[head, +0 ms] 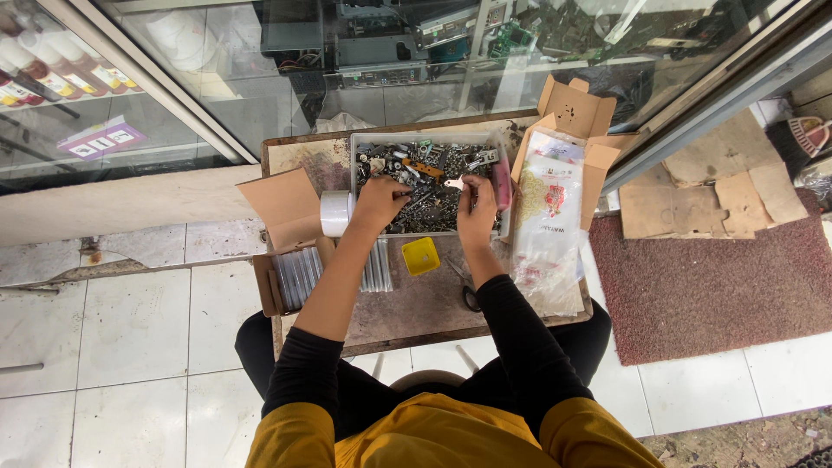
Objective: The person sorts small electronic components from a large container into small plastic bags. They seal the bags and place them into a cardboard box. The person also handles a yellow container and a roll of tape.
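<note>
A grey plastic tray (pixel 358 139) full of several screws and small metal parts stands at the far side of a worn table (pixel 425 303). My left hand (pixel 379 201) reaches into the tray's near left part, fingers curled down among the parts; I cannot tell if it grips one. My right hand (pixel 474 208) is over the tray's right part and pinches a small pale flat part (pixel 454 183) between thumb and fingers. A pink object (pixel 502 184) lies at the tray's right edge, beside my right hand.
A small yellow cup (pixel 420 256) sits just before the tray. A white tape roll (pixel 334 212) and an open cardboard box (pixel 290 277) of clear tubes stand at left. Scissors (pixel 466 290), plastic bags (pixel 548 225) and another open box (pixel 572 108) lie right. Glass shopfront behind; red mat at right.
</note>
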